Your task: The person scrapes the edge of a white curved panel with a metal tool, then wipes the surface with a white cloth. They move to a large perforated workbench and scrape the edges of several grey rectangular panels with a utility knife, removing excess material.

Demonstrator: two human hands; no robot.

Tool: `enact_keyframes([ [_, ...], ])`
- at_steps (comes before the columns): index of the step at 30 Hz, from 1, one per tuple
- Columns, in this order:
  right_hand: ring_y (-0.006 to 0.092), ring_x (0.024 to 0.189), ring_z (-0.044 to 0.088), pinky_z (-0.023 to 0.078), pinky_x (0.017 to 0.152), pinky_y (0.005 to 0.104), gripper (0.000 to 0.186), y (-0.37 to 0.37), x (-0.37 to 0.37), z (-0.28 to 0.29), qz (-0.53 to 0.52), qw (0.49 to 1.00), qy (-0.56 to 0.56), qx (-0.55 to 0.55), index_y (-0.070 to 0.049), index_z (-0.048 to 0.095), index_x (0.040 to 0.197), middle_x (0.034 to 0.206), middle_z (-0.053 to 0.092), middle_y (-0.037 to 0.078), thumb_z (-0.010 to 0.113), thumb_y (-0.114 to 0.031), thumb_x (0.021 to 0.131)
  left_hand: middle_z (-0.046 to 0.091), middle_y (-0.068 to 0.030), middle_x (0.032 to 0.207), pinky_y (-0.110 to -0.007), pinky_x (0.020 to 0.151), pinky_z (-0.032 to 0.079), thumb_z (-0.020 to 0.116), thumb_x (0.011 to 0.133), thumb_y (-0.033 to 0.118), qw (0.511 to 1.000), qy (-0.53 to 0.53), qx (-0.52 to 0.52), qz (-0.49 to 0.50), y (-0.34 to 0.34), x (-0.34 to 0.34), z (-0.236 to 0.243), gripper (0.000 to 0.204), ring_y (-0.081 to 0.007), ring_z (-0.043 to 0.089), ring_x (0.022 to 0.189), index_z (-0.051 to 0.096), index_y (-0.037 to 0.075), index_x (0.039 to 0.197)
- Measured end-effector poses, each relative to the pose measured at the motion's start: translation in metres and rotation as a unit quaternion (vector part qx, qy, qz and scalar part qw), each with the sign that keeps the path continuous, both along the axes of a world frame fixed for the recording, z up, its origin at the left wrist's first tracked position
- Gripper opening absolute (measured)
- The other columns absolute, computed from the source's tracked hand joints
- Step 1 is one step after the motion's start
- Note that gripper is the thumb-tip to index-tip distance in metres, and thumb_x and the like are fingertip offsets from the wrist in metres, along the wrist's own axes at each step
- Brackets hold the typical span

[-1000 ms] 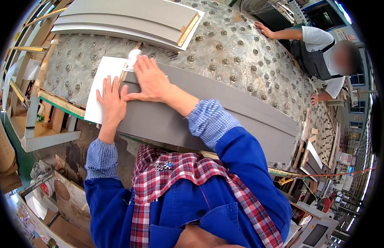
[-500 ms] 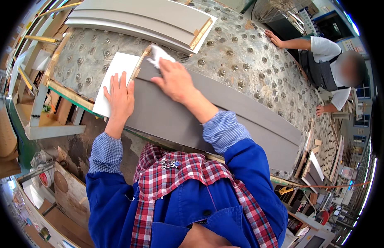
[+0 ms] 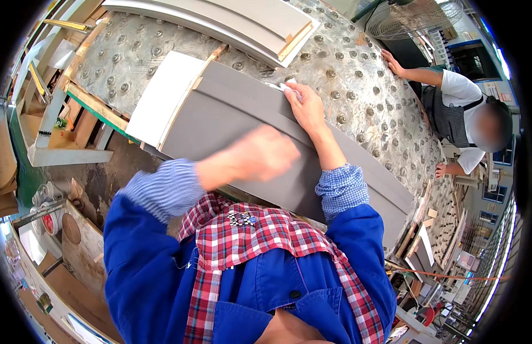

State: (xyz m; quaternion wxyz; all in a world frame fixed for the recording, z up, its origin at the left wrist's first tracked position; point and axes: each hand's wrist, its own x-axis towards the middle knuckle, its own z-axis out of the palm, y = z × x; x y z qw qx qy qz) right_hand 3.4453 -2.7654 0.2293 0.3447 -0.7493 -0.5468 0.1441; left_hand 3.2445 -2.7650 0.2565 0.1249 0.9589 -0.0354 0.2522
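A long grey panel [image 3: 237, 109] with a stepped ridge lies slantwise in front of me on the worktable. At its far long edge my right hand [image 3: 306, 108] pinches a white cloth [image 3: 286, 87] against the edge. Over the panel's middle is my left hand [image 3: 266, 153], smeared by motion; its fingers do not show clearly, nor whether it touches the surface. A white sheet or board [image 3: 165, 100] lies at the panel's left end, beside a bare wood-coloured edge [image 3: 180, 112].
The metal worktable [image 3: 346, 71] is studded with ball rollers. Another grey panel [image 3: 243, 23] with a white edge lies at the far side. A person [image 3: 458, 109] leans on the table at the right, near a large fan [image 3: 415, 17]. Wooden racks [image 3: 77, 114] stand at left.
My right hand has slid the cloth rightward along the panel's far edge. My left hand has left the white sheet and swung right over the panel. More of the white sheet shows.
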Motion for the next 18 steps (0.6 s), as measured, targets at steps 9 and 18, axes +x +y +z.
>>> enact_keyframes([
  [9,0.0075,0.067,0.057,0.046,0.063,0.0221,0.017,0.057,0.0,0.017,0.059,0.924,0.324,-0.194,-0.006,0.067,0.085,0.075,0.064,0.001,0.074,-0.013,0.071,0.064,-0.0121,0.1,-0.042,0.078,0.049,0.055,0.078,0.026,0.92,0.067,-0.141,-0.359,-0.103,0.125,-0.05,0.025,-0.0308,0.061,0.094,0.063,0.003,0.086],
  [18,0.0062,0.075,0.056,0.044,0.068,0.0195,0.016,0.083,-0.012,0.016,0.095,0.893,0.368,-0.241,-0.008,0.063,0.087,0.082,0.061,-0.001,0.072,-0.013,0.075,0.049,-0.0179,0.132,-0.042,0.102,0.036,0.047,0.086,0.029,0.881,0.119,-0.298,-0.348,-0.109,0.137,-0.069,0.048,-0.0306,0.051,0.117,0.046,0.008,0.129],
])
